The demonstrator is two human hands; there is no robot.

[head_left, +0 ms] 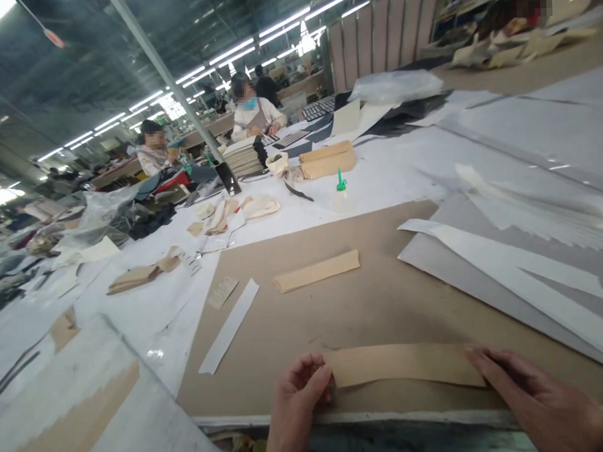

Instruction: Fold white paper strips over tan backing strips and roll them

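Note:
Stretched between my two hands is a flat tan strip, perhaps leather or fabric; I cannot tell which. My left hand pinches its left end between thumb and fingers. At the other end, my right hand grips the corner the same way. The strip is held over the front part of a brown board. A second tan strip lies on the board farther back. To its left are a narrow white strip and a small pale marked piece.
White sheet pieces lie over a grey board at the right. Behind the brown board stand a green-tipped bottle and a folded tan stack. More tan pieces lie left. Two people sit across the table.

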